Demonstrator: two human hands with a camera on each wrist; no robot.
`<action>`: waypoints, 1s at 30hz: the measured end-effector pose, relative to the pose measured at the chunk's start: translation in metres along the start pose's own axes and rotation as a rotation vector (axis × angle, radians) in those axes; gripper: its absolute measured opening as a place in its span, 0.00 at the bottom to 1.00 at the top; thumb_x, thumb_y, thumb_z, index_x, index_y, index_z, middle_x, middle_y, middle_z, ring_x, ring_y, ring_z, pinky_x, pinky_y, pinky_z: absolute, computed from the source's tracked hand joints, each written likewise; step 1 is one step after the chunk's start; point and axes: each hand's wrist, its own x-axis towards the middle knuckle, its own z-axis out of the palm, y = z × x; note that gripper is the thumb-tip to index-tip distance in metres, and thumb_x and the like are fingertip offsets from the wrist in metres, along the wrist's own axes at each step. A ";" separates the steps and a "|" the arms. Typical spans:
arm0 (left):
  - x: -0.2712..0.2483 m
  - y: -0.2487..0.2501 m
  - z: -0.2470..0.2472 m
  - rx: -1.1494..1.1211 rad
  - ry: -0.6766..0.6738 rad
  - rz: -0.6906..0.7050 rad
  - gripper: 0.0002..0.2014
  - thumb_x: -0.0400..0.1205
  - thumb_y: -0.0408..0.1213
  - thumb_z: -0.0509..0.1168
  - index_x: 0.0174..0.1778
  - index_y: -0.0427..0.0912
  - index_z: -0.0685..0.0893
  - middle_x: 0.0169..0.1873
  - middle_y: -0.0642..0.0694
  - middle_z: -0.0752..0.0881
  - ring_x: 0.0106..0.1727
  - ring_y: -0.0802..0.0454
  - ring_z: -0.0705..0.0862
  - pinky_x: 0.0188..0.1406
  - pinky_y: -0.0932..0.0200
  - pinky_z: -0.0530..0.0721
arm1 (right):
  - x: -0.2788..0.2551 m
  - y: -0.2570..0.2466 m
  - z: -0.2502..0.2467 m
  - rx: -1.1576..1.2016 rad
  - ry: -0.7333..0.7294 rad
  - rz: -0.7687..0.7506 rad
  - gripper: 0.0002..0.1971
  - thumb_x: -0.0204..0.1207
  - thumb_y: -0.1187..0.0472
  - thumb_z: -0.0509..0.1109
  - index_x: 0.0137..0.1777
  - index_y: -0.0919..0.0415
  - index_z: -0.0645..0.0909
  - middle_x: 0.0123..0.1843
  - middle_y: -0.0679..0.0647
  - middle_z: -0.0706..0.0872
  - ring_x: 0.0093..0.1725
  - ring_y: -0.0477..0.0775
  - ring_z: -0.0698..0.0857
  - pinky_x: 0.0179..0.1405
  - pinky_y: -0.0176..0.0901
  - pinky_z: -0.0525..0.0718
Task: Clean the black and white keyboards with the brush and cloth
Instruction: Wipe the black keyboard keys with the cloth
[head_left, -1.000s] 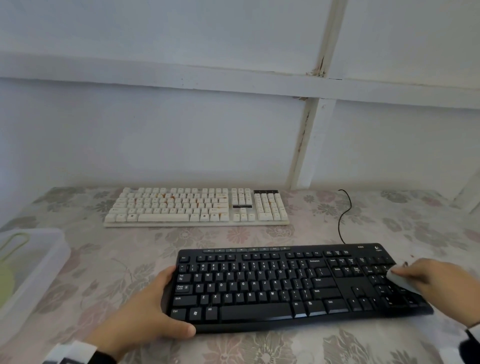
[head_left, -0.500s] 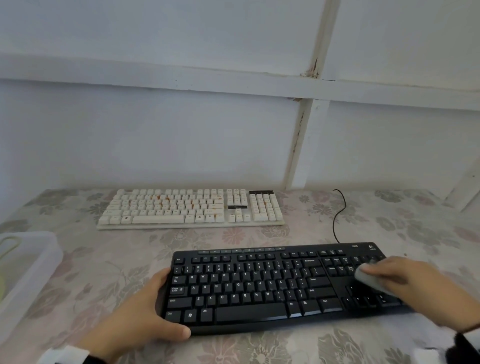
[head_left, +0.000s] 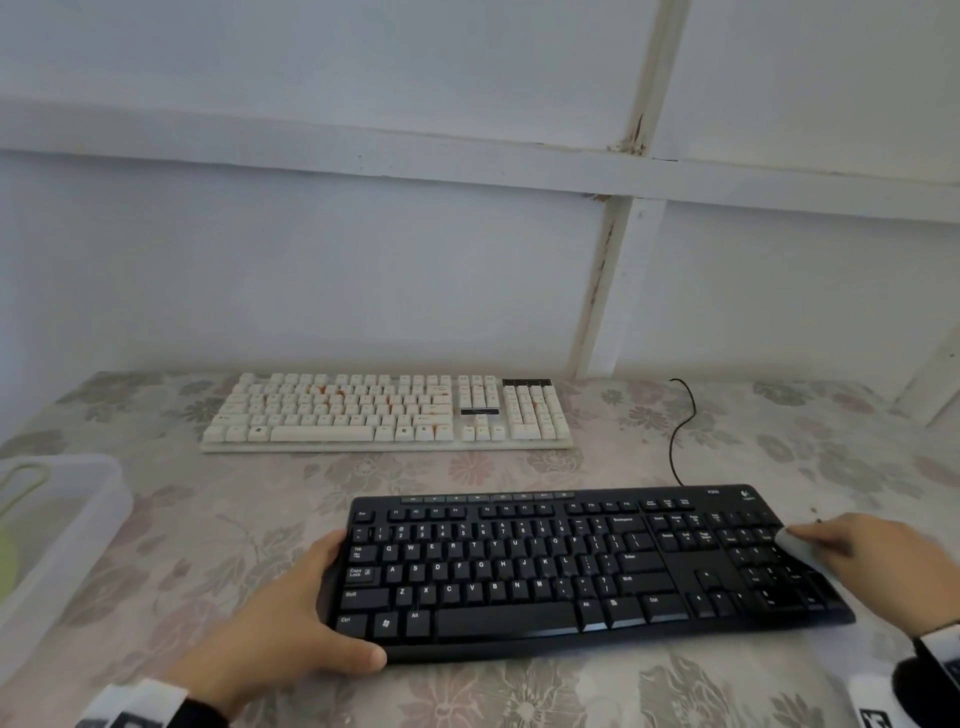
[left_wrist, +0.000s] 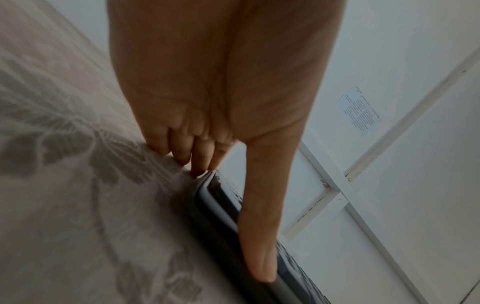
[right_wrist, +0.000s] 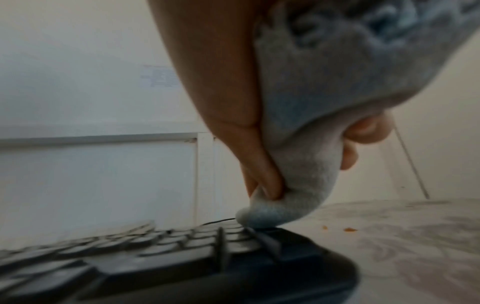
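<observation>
Black Logitech keyboard (head_left: 587, 566) lying near, on a floral tablecloth (head_left: 234, 519), slightly skewed, right end a little nearer; black cable (head_left: 680, 431) running from its far edge toward the wall. White keyboard (head_left: 387, 413) farther back, parallel to the wall, well apart from the black one, with orange-brown stains on several keys.

Left hand (head_left: 275, 634) braced at the near-left corner of the black keyboard: thumb (left_wrist: 259, 222) stretched straight along the near edge, fingers (left_wrist: 197, 156) together and pressed against the left end where it meets the tablecloth. Not curled round anything; steadying only.

Right hand (head_left: 862, 556) over the number pad at the right end, pinching a bunched pale grey-blue cloth (right_wrist: 298, 164) between thumb and fingers. Rounded tip of the cloth (head_left: 795, 545) touching the keys near the far-right corner. More of the cloth gathered in the palm, seen in the right wrist view.

A few orange crumbs (right_wrist: 349, 229) on the tablecloth just right of the black keyboard.

Clear plastic bin (head_left: 57, 540) at the left edge of the table, something yellow-green inside, too blurred to name. Brush not identifiable in any view.
</observation>
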 end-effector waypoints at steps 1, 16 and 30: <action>0.000 0.000 0.000 -0.001 -0.002 0.001 0.66 0.37 0.53 0.87 0.74 0.63 0.61 0.65 0.64 0.78 0.66 0.57 0.80 0.72 0.49 0.75 | 0.001 0.003 0.000 0.025 0.016 0.001 0.15 0.64 0.24 0.64 0.18 0.16 0.68 0.50 0.46 0.91 0.54 0.57 0.87 0.48 0.46 0.79; -0.003 0.006 0.002 -0.020 0.033 0.010 0.56 0.43 0.44 0.83 0.68 0.64 0.63 0.56 0.64 0.83 0.55 0.65 0.84 0.53 0.66 0.80 | -0.072 -0.232 0.015 0.083 -0.301 -0.977 0.13 0.82 0.53 0.59 0.62 0.42 0.82 0.57 0.47 0.85 0.56 0.55 0.81 0.62 0.54 0.74; -0.003 0.007 0.000 0.013 0.051 0.000 0.56 0.44 0.42 0.83 0.69 0.64 0.63 0.55 0.64 0.84 0.55 0.65 0.84 0.59 0.61 0.81 | -0.084 -0.268 0.038 -0.222 -0.288 -1.048 0.11 0.80 0.67 0.61 0.54 0.55 0.82 0.62 0.55 0.79 0.51 0.57 0.64 0.38 0.47 0.66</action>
